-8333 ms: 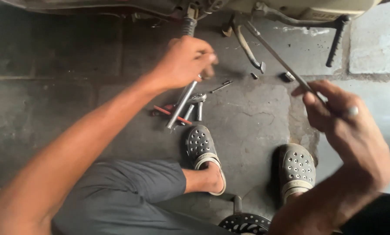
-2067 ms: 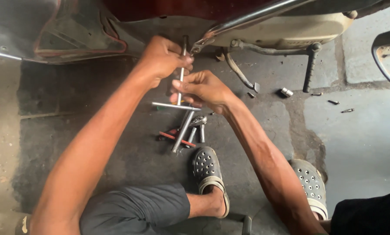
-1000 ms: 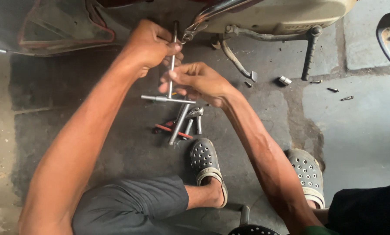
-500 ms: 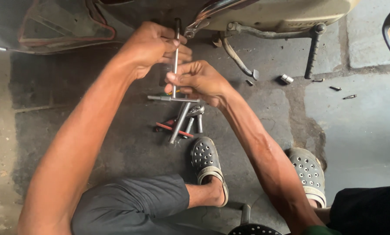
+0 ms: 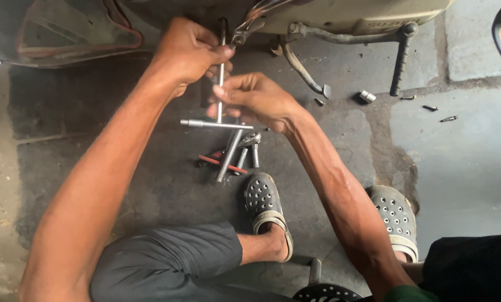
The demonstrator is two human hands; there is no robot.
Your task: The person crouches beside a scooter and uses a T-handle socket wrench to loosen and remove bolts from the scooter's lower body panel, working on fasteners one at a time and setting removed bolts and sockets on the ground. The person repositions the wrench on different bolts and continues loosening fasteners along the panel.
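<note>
Left hand (image 5: 189,53) grips the upper shaft of a T-wrench (image 5: 219,106), held upright under the scooter (image 5: 340,17). Right hand (image 5: 256,100) closes around the shaft just above the crossbar. Loose tools (image 5: 233,156) lie on the floor (image 5: 457,168) below, near a grey clog (image 5: 264,201).

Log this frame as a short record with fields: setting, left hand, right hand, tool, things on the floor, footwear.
Setting: concrete floor beneath a scooter underside
Left hand: grips the upper shaft of the T-handle wrench
Right hand: fingers around the shaft, just above the crossbar
Tool: shaft upright, crossbar level
Floor: loose tools in a pile, socket, small bits
Footwear: grey perforated clogs
</note>
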